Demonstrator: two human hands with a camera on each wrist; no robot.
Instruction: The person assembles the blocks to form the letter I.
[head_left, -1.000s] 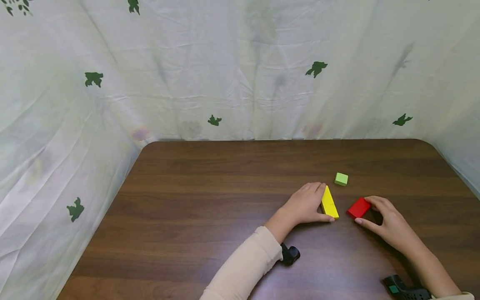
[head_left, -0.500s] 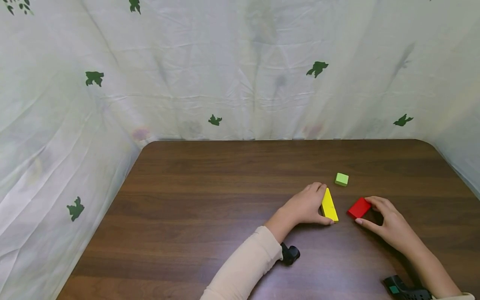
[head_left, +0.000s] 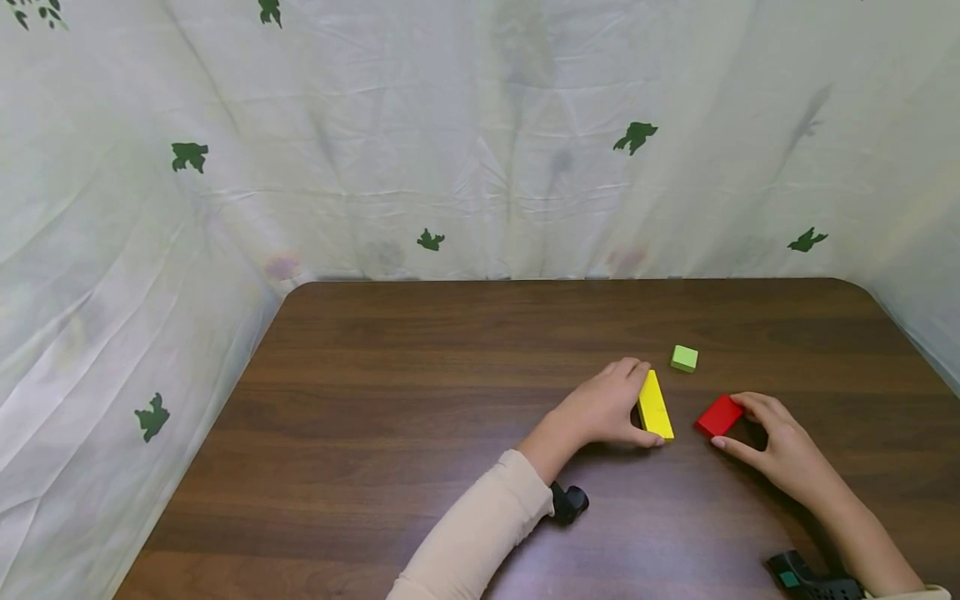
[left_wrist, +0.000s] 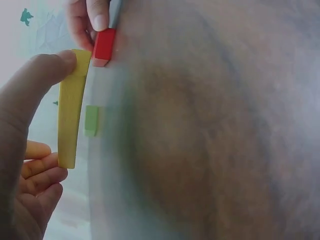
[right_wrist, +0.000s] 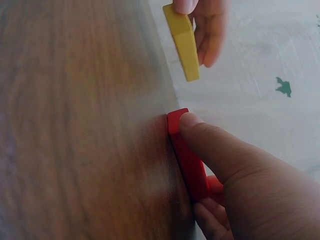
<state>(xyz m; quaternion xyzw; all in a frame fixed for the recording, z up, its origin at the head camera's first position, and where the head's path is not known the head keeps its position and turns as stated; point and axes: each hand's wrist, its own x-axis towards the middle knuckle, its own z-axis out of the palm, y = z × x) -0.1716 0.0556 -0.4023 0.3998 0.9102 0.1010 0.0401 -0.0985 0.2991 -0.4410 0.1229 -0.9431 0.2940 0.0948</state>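
Note:
My left hand (head_left: 606, 407) pinches a long yellow block (head_left: 656, 407) by its two ends, thumb at the near end and fingertips at the far end. In the right wrist view the yellow block (right_wrist: 182, 45) looks lifted off the table. To the right, my right hand (head_left: 780, 446) holds a red block (head_left: 720, 415) between thumb and fingers; it lies on the table in the right wrist view. A small light green block (head_left: 684, 358) sits behind and between the two, touched by neither hand.
The dark brown wooden table (head_left: 420, 400) has rounded far corners. A pale cloth with green leaf-like shapes (head_left: 431, 240) hangs behind it and at both sides. Black wrist devices show beneath the left wrist (head_left: 570, 505) and near the right wrist (head_left: 813, 577).
Compared with half a second ago, my left hand and the yellow block have shifted slightly left and up in the head view. The right hand, red block and green block have stayed put.

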